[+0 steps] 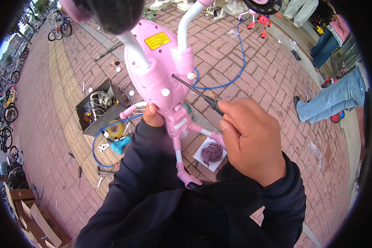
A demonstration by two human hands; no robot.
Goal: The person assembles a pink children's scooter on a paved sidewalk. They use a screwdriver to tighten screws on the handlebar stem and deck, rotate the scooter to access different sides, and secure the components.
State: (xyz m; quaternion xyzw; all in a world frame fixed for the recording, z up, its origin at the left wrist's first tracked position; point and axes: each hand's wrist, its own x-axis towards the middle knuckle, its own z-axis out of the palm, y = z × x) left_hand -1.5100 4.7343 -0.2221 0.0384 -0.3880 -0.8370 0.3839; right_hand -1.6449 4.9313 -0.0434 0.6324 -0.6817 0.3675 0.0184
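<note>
An upturned pink child's ride-on toy (163,62) tilts in front of me. White tubes (190,25) rise from its body to dark wheels (115,14) near the top edge, and pink-ended legs reach down toward my lap. My left hand (153,116) is closed around the toy's lower left side; most of its fingers are hidden behind it. In my closed right hand (254,140) is a screwdriver (198,93) with a dark shaft. Its tip meets the pink underside, beside a white round cap (190,76). A yellow label (157,41) sits higher on the body.
Left of the toy, a dark open toolbox (84,120) stands on brick paving. Near it lie a tape roll (115,129), a teal power tool (120,144) and wrenches. A blue hose (244,53) curves behind. A purple rag (212,153) lies below; a person in jeans (330,97) stands right.
</note>
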